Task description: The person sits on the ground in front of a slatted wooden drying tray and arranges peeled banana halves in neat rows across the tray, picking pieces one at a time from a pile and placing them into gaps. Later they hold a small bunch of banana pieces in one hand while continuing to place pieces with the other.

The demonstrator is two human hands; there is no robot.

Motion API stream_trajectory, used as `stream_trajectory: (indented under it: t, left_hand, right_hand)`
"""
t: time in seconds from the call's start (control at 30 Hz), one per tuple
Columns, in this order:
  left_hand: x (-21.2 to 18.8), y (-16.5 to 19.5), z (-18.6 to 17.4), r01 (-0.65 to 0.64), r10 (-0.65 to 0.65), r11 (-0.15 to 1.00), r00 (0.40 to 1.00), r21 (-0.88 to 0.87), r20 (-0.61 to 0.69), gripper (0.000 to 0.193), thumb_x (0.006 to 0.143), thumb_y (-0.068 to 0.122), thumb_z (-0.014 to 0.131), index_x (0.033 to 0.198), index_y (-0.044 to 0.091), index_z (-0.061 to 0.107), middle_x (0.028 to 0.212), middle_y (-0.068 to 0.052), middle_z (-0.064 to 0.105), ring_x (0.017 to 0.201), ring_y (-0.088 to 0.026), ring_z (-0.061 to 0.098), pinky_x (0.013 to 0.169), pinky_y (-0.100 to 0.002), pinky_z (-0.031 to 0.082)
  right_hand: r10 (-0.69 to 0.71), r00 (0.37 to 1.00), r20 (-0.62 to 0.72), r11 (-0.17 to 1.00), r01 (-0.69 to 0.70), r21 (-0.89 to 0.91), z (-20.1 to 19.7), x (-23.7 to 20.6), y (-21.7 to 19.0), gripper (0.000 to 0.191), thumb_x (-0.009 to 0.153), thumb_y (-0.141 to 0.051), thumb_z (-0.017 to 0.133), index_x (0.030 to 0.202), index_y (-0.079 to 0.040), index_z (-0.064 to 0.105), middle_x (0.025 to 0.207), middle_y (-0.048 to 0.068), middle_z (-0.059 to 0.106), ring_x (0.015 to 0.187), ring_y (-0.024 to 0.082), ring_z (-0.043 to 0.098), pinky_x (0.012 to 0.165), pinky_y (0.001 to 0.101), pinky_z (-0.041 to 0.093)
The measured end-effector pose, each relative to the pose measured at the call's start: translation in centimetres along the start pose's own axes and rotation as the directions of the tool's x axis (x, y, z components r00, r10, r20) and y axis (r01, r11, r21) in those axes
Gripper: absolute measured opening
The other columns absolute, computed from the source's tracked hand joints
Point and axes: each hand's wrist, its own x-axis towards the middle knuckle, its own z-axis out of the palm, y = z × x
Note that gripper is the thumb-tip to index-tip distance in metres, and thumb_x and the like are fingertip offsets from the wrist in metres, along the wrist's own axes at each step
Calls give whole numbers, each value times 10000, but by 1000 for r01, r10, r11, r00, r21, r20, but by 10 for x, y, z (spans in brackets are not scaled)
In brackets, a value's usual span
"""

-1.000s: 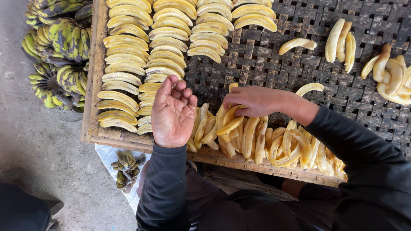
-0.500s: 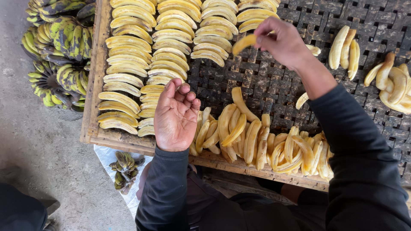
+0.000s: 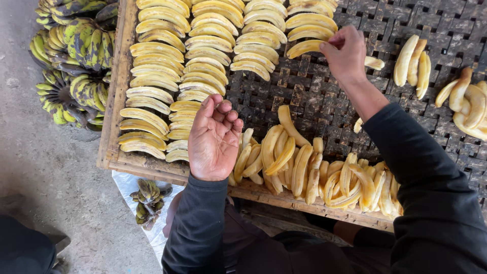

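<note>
My right hand (image 3: 346, 53) reaches to the far side of a woven bamboo tray (image 3: 324, 101) and pinches one end of a peeled banana slice (image 3: 303, 48), at the bottom of a neat column of slices. Palm up with fingers curled, my left hand (image 3: 215, 139) holds nothing and rests near the tray's front edge, between the neat rows of slices (image 3: 198, 66) and a loose heap of peeled slices (image 3: 314, 170). Both arms wear dark sleeves.
Bunches of unpeeled green-yellow bananas (image 3: 73, 66) lie on the floor left of the tray. More loose slices (image 3: 413, 61) and a small pile (image 3: 466, 104) sit at the right. Banana peels (image 3: 148, 200) lie on a white sheet below the wooden frame (image 3: 114, 101).
My right hand picked a slice from the loose heap and carried it up to the far column of rows. My left hand stayed in place, palm up.
</note>
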Motion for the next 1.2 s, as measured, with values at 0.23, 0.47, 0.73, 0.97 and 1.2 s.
stream_trajectory:
  t: [0.23,0.47,0.73,0.97,1.2]
  left_hand:
    - [1,-2,-1,-5,5,1000,1000,6,10,166,1020,273,656,1076,117,649,949,2,652,865,-138,606,816,-317,525]
    - [0,-2,1,4,-4,1000,1000,7,0,168,1024,268,651,1085,112,643,949,1,646,868,-138,607,821,-318,526]
    - [-3,-1,0,-1,1,1000,1000,6,-5,173,1013,267,657,1092,113,646,955,0,652,865,-142,606,828,-321,524]
    - [0,-5,0,25,-25,1000,1000,-2,-18,168,1015,273,658,1090,123,651,947,3,663,858,-138,617,822,-321,528]
    - [2,-4,-3,6,-6,1000,1000,9,7,171,1030,274,650,1096,116,652,949,-4,667,860,-141,621,828,-321,529]
  right_hand:
    - [-480,860,175,786,510,-350,4,0,-13,301,932,-127,874,1075,-90,611,1183,128,512,1128,317,489,999,468,454]
    - [-557,818,142,738,566,-367,14,14,-19,300,930,-223,900,1059,-106,655,1112,69,568,1061,272,527,926,439,479]
    - [202,953,224,973,-221,62,-39,17,-4,122,999,-120,625,1104,-93,567,1102,22,612,932,140,668,782,303,596]
    - [-416,894,166,819,447,-360,-53,-10,-47,205,952,-20,767,1117,-5,646,1101,168,674,1104,357,634,917,467,553]
    - [-502,215,837,802,477,359,-22,-100,-143,383,900,-161,720,1274,-108,656,1244,104,651,1217,300,574,1057,467,452]
